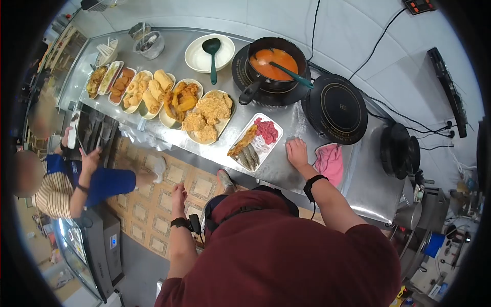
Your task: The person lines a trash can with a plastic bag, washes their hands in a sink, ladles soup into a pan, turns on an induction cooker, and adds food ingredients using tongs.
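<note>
My right hand lies flat on the steel counter with fingers stretched out, holding nothing. Just right of it is a pink cloth, partly under my wrist. To the hand's left sits a white tray of shrimp, pink shredded food, white pieces and a yellow fried piece. My left hand hangs in the air beside my body, over the tiled floor, its fingers curled in and nothing visible in them. Ahead, a black pan of orange sauce stands on a round hot plate, a green ladle resting in it.
Plates of fried cutlets, fried pieces and rolls line the steel counter. A white bowl holds a dark green ladle. Another hot plate and cables lie right. A co-worker stands left.
</note>
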Motion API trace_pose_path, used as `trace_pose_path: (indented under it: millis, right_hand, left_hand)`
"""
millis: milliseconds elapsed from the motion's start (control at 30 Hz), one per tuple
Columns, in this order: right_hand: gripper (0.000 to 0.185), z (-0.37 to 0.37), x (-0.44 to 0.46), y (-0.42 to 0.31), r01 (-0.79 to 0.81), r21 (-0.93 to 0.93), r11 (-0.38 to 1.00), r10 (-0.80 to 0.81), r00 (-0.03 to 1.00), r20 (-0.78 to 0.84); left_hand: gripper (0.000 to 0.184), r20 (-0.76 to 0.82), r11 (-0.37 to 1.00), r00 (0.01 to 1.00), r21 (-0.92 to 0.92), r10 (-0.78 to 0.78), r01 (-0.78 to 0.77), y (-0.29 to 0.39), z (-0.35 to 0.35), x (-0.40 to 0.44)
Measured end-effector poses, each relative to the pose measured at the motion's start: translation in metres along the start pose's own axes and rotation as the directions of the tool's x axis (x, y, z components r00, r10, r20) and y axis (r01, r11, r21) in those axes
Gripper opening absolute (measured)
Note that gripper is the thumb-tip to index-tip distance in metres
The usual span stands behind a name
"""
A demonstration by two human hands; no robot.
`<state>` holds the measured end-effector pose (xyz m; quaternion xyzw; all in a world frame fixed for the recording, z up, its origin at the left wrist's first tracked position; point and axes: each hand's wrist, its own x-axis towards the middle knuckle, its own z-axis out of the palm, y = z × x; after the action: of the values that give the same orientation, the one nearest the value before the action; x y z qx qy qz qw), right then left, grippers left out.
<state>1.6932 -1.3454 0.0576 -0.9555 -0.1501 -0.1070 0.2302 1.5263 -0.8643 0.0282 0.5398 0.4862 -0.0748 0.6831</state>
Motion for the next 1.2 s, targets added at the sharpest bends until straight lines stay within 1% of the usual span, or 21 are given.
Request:
trace_pose_path:
  millis: [100,167,267,300,367,400,467,500,533,600,633,733,767,867,933,1000,1033,1100,1133,1167,1200]
  right_hand:
    - [0.01,-0.001,0.0,-0.008,-0.076,0.003,0.997,0.076,0.997,-0.001]
    - [0.01,0.0,0.002,-0.012,-0.089,-0.018,0.996,0.089,0.996,-0.015]
    - [0.021,0.004,0.01,-0.02,-0.231,-0.094,0.968,0.236,0.97,0.055]
    - [0.025,0.005,0.011,-0.03,-0.376,-0.044,0.926,0.379,0.92,0.097]
    - [0.034,0.003,0.017,-0.055,-0.641,0.032,0.767,0.625,0.757,0.19]
    - [0.043,0.003,0.017,-0.064,-0.665,-0.008,0.747,0.645,0.721,0.254]
    - [0.041,0.002,0.015,-0.09,-0.651,-0.121,0.75,0.644,0.676,0.358]
    - [0.04,0.0,0.014,-0.104,-0.673,-0.109,0.732,0.655,0.649,0.388]
    - [0.039,0.005,0.008,-0.108,-0.685,-0.115,0.719,0.675,0.651,0.346]
    - [0.036,0.021,0.0,-0.112,-0.7,-0.113,0.705,0.699,0.661,0.272]
    - [0.032,0.022,0.001,-0.112,-0.706,-0.109,0.7,0.702,0.65,0.292]
    - [0.029,0.023,0.002,-0.104,-0.647,-0.081,0.758,0.641,0.717,0.274]
    - [0.026,0.019,0.004,-0.102,-0.64,-0.091,0.763,0.639,0.726,0.253]
    - [0.024,0.016,0.001,-0.078,-0.64,-0.05,0.767,0.636,0.747,0.192]
    - [0.024,0.008,-0.002,-0.062,-0.629,-0.04,0.777,0.624,0.759,0.184]
    - [0.024,-0.003,-0.006,-0.049,-0.592,-0.006,0.806,0.586,0.796,0.153]
    - [0.027,-0.016,-0.006,-0.051,-0.606,0.06,0.794,0.597,0.794,0.119]
    - [0.028,-0.036,-0.008,-0.055,-0.342,0.068,0.937,0.334,0.936,0.112]
    - [0.029,-0.044,-0.01,-0.059,-0.196,0.076,0.978,0.187,0.977,0.106]
    - [0.039,-0.054,-0.015,-0.064,-0.167,0.052,0.985,0.151,0.96,0.235]
    - [0.043,-0.06,-0.02,-0.068,-0.15,0.053,0.987,0.132,0.957,0.258]
  left_hand:
    - [0.013,0.209,0.953,0.968,0.238,0.137,-0.186,0.063,0.036,-0.016]
    - [0.016,0.368,0.865,0.902,0.351,0.226,-0.359,0.082,0.058,0.0]
    - [0.018,0.586,0.749,0.777,0.403,0.23,-0.525,0.109,0.1,-0.003]
    - [0.018,0.621,0.715,0.749,0.413,0.232,-0.564,0.108,0.106,0.003]
    - [0.021,0.703,0.655,0.677,0.41,0.216,-0.634,0.11,0.129,0.001]
    - [0.023,0.747,0.631,0.635,0.399,0.198,-0.666,0.119,0.151,-0.015]
    - [0.027,0.798,0.542,0.577,0.412,0.173,-0.733,0.122,0.181,-0.022]
    - [0.03,0.809,0.474,0.564,0.436,0.165,-0.765,0.118,0.19,-0.02]
    - [0.033,0.819,0.404,0.552,0.457,0.156,-0.792,0.114,0.199,-0.018]
    - [0.037,0.83,0.251,0.509,0.455,0.227,-0.855,0.103,0.215,-0.013]
    - [0.04,0.834,0.169,0.484,0.454,0.266,-0.875,0.099,0.221,-0.009]
    - [0.045,0.828,0.155,0.485,0.46,0.281,-0.874,0.09,0.236,-0.011]
    - [0.048,0.805,0.23,0.586,0.555,0.092,-0.8,0.095,0.242,-0.013]
    - [0.05,0.805,0.276,0.587,0.548,0.082,-0.79,0.083,0.251,-0.017]
    - [0.048,0.806,0.422,0.589,0.554,-0.059,-0.717,0.075,0.259,-0.021]
    - [0.045,0.795,0.597,0.57,0.564,-0.207,-0.57,0.067,0.266,-0.03]
    - [0.048,0.799,0.689,0.556,0.536,-0.227,-0.488,0.059,0.268,-0.032]
    - [0.048,0.783,0.654,0.569,0.571,-0.251,-0.496,0.05,0.272,-0.038]
    - [0.048,0.772,0.634,0.58,0.59,-0.261,-0.5,0.047,0.274,-0.041]
    - [0.053,0.752,0.638,0.62,0.594,-0.224,-0.49,0.046,0.276,-0.046]
    - [0.055,0.736,0.646,0.64,0.602,-0.222,-0.469,0.045,0.279,-0.051]
